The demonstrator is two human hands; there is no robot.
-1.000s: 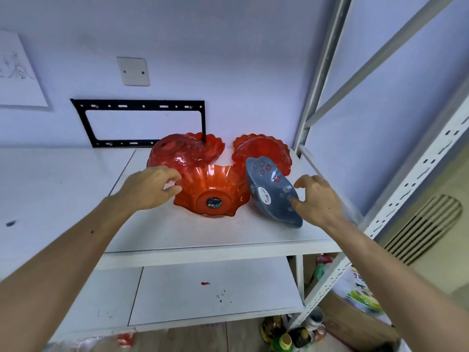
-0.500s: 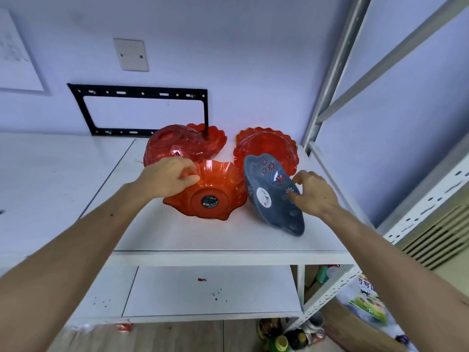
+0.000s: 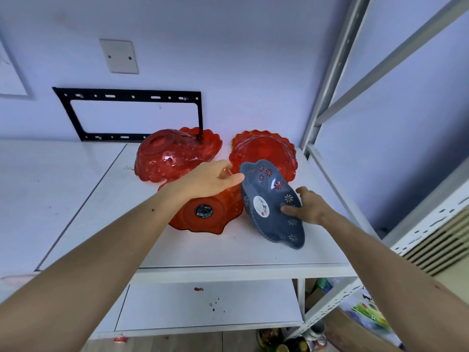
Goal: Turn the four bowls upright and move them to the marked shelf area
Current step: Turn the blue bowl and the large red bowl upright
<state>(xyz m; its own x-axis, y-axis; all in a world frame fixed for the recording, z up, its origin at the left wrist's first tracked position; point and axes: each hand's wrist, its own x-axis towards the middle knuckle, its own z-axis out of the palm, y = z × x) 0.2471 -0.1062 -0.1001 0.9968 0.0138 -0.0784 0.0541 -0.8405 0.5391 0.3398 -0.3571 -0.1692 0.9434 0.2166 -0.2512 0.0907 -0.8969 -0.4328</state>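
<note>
Four bowls lie upside down on the white shelf [image 3: 228, 250]. A blue flowered bowl [image 3: 272, 212] leans tilted at the front right. Beside it on the left sits an orange-red wavy bowl [image 3: 205, 217] with a round label on its base. Two more red bowls are behind: one at back left [image 3: 172, 153], one at back right [image 3: 264, 151]. My left hand [image 3: 210, 179] reaches over the orange bowl, fingertips touching the blue bowl's left rim. My right hand [image 3: 307, 207] presses on the blue bowl's right side. The black taped rectangle [image 3: 132, 115] is on the wall behind.
Grey metal shelf uprights [image 3: 327, 80] stand at the right. A lower shelf [image 3: 203, 308] with small stains sits below. Bottles and packets lie on the floor at the bottom right. A wide white surface [image 3: 50, 194] extends to the left.
My left hand moved right from the orange bowl's left rim over to the blue bowl's edge. My right hand closed in onto the blue bowl's right side.
</note>
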